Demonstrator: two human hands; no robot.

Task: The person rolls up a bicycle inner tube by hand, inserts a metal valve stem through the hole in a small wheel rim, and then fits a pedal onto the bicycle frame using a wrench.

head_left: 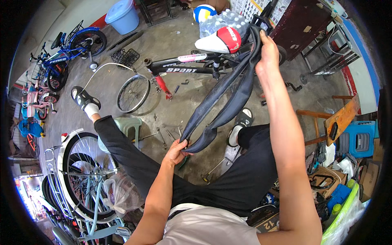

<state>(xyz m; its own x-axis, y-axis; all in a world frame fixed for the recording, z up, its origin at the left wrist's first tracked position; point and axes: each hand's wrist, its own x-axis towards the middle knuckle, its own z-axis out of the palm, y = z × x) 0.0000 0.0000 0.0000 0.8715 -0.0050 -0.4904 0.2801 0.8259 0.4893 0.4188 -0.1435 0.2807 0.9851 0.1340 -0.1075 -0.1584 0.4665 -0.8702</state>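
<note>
A limp black inner tube (pixel 228 98) hangs stretched between my two hands. My left hand (pixel 176 151) pinches its lower end just above my lap. My right hand (pixel 267 51) is raised far out and grips the upper loop of the tube. Behind the tube lies a black bicycle frame (pixel 183 67) with a white and red saddle (pixel 220 41); its front wheel (pixel 133 94) is still fitted. My legs in black trousers stretch out over the concrete floor.
Wrenches and small tools (pixel 165 134) lie on the floor by a green plastic stool (pixel 130 126). A light blue bicycle (pixel 85 175) with a plastic bag stands at lower left, a blue children's bike (pixel 67 51) at far left. A blue tub (pixel 122 17), a dark cabinet (pixel 300 24), wooden stool and boxes surround.
</note>
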